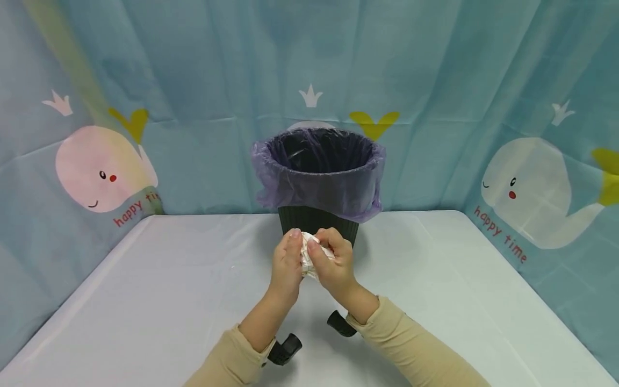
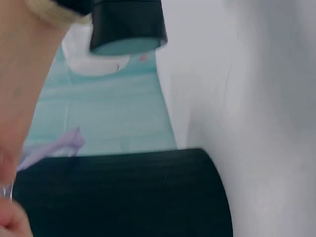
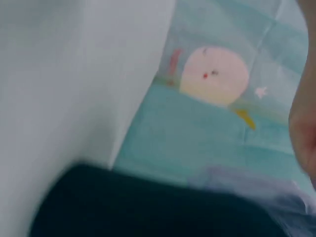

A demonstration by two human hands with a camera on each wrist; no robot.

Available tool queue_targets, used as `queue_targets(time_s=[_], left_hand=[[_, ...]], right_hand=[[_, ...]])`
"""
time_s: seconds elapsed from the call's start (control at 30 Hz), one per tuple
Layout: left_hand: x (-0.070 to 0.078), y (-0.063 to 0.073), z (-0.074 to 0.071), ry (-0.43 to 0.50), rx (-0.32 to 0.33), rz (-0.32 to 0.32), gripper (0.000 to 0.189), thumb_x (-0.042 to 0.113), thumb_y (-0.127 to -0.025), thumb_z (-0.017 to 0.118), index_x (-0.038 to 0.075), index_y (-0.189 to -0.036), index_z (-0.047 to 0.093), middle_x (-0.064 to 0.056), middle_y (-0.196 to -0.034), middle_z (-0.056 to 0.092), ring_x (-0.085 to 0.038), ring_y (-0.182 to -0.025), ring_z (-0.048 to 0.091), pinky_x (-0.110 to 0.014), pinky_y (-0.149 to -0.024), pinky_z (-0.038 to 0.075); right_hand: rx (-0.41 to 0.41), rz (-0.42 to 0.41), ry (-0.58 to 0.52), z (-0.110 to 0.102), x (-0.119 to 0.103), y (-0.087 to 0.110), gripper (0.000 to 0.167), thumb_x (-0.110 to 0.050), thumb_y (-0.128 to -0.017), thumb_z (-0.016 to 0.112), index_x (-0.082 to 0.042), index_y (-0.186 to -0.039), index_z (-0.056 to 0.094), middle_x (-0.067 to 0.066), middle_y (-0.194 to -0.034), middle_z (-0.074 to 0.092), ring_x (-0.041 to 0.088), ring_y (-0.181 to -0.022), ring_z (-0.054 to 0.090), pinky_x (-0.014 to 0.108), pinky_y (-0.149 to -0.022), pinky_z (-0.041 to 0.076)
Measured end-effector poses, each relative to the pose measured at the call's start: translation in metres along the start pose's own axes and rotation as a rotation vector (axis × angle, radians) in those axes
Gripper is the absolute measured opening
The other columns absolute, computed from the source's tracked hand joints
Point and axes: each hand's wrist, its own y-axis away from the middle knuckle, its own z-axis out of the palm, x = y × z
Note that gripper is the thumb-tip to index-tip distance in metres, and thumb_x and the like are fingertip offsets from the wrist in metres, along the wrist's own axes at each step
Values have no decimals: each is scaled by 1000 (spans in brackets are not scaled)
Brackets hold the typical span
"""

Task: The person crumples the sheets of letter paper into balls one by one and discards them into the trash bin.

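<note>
In the head view a crumpled white wad, paper or thin wrapper with faint print, is squeezed between both hands. My left hand grips it from the left, thumb uppermost. From the right, my right hand holds it with curled fingers and the thumb pressed on top. Just beyond the hands stands a dark ribbed bin, lined with a purple plastic bag folded over its rim. Only an edge of the left hand shows in the left wrist view, and the right wrist view shows part of the right hand.
A white-covered table lies under the bin and arms. Blue curtain with whale prints encloses the back and both sides. Black mounts sit at the wrists, beside beige sleeves.
</note>
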Motion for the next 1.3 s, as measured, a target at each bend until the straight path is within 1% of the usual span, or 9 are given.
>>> queue_targets(time_s=[0.17,0.3,0.4,0.47,0.6,0.7,0.9,1.07,1.3], left_hand=[[14,2,-15,-51,-155,-90,51,43,-97,34,-5,-102,51,-2,-79,57,-13,-61,52,-24,-49,44],[28,1,-23,-4,-300,-265,81,67,-96,21,-5,-121,51,-2,-94,64,-18,-72,64,-29,-54,53],[32,-1,-23,59,-334,-379,87,71,-95,14,-3,-122,51,-1,-94,66,-19,-74,65,-31,-56,55],[32,-4,-21,103,-302,-403,82,66,-97,16,-4,-120,52,-2,-93,66,-18,-74,65,-32,-57,56],[30,-6,-16,144,-165,-360,50,47,-102,31,2,-107,52,-1,-84,62,-13,-65,60,-27,-54,54],[28,-6,-11,112,-40,-281,34,39,-101,36,8,-93,49,-1,-77,56,-9,-60,55,-21,-51,47],[18,-8,-1,60,158,-210,36,34,-101,32,12,-77,48,2,-68,49,-8,-57,47,-19,-48,39],[11,-11,2,6,234,-139,43,33,-103,32,11,-69,47,2,-60,46,-9,-51,41,-20,-44,34],[8,-9,-1,31,202,-53,48,31,-104,35,13,-60,45,3,-55,45,-8,-48,41,-19,-42,34]], right_hand=[[-172,-41,41,-22,-3,-9,32,-32,-101,52,-2,-95,49,10,-76,52,16,-59,49,21,-47,43],[-349,-50,-37,-34,-2,-18,30,-31,-100,54,-2,-107,49,14,-97,51,20,-84,52,26,-65,48],[-465,-92,-52,-39,-1,-20,27,-27,-100,55,-5,-117,51,16,-112,52,25,-101,52,31,-78,49],[-502,-111,-41,-41,-1,-20,34,-26,-100,55,-10,-129,49,16,-118,54,25,-104,51,32,-80,48],[-503,-125,59,-39,-3,-16,47,-31,-100,54,-11,-141,43,14,-128,54,26,-111,50,36,-90,45],[-461,-105,212,-33,-7,-12,51,-45,-99,50,-4,-129,49,13,-120,55,25,-105,52,34,-88,46],[-295,-28,442,-11,-7,-4,66,-66,-93,41,-1,-100,46,7,-80,57,15,-63,52,21,-51,44],[-144,-86,333,2,4,0,49,-51,-98,47,-3,-85,47,6,-64,52,13,-49,48,17,-42,41],[-169,-328,199,2,11,-3,35,-30,-99,55,-6,-76,44,2,-55,37,9,-43,33,15,-38,29]])
